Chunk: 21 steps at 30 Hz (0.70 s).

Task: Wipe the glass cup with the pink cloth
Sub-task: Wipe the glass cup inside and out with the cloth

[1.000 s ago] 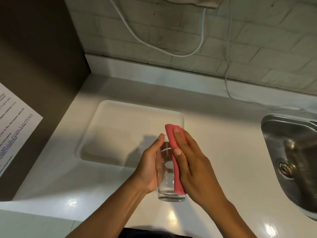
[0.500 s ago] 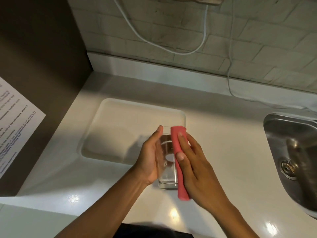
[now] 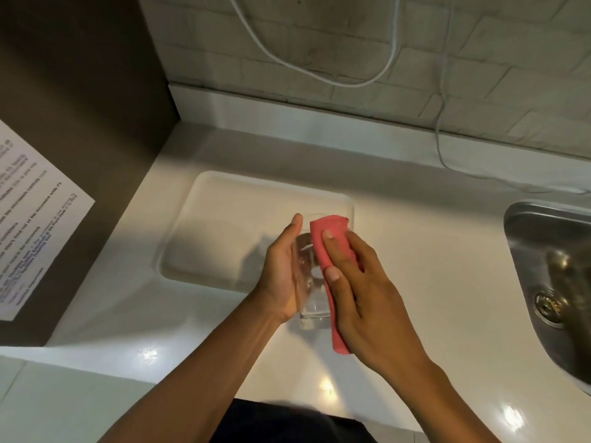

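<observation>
A clear glass cup (image 3: 308, 282) is held above the white counter, its base toward me and its rim pointing away over the tray's near right corner. My left hand (image 3: 281, 273) grips its left side. The pink cloth (image 3: 326, 241) lies folded along the cup's right side, from the rim down past the base. My right hand (image 3: 361, 289) presses the cloth flat against the glass with fingers stretched out. Much of the cup's right wall is hidden by the cloth and hand.
A shallow white tray (image 3: 204, 225) sits on the white counter (image 3: 431, 251) behind the hands. A steel sink (image 3: 556, 276) lies at the right. White cables (image 3: 441, 135) hang along the tiled wall. A printed sheet (image 3: 28, 212) is stuck on the dark panel at left.
The cloth and my right hand have slid along the cup's right side, first down past the base, then back up over the rim. My left hand keeps its grip on the cup.
</observation>
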Motion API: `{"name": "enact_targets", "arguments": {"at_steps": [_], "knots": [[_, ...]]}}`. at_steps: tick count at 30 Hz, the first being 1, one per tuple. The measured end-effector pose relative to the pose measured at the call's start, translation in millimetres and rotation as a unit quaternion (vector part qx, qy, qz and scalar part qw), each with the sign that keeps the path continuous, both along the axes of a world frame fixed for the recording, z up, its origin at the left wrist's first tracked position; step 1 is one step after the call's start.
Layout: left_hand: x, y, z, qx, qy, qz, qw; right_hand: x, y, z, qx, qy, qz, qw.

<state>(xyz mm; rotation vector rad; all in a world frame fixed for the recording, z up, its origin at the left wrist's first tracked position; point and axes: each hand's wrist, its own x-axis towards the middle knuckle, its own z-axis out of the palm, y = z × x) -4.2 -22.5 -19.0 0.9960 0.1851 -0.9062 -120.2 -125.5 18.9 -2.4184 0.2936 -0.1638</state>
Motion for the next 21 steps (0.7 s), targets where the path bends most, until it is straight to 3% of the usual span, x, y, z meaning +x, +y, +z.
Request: {"name": "enact_targets", "arguments": {"at_steps": [6,11,16,21], "knots": [[-6,-1,-1,-0.007,0.008,-0.023,1.0,20,-13,6,-0.002,-0.02,-0.019,1.0],[0,6,-2,0.006,-0.003,0.0,1.0,-9,-1,-3,-0.041,0.018,0.033,0.998],[-11,1,-4,0.003,0.011,-0.017,1.0,15,-8,4,-0.018,-0.014,-0.014,1.0],[-1,3,-3,0.005,0.014,0.005,1.0,-6,4,-2,-0.046,0.001,0.029,0.998]]}}
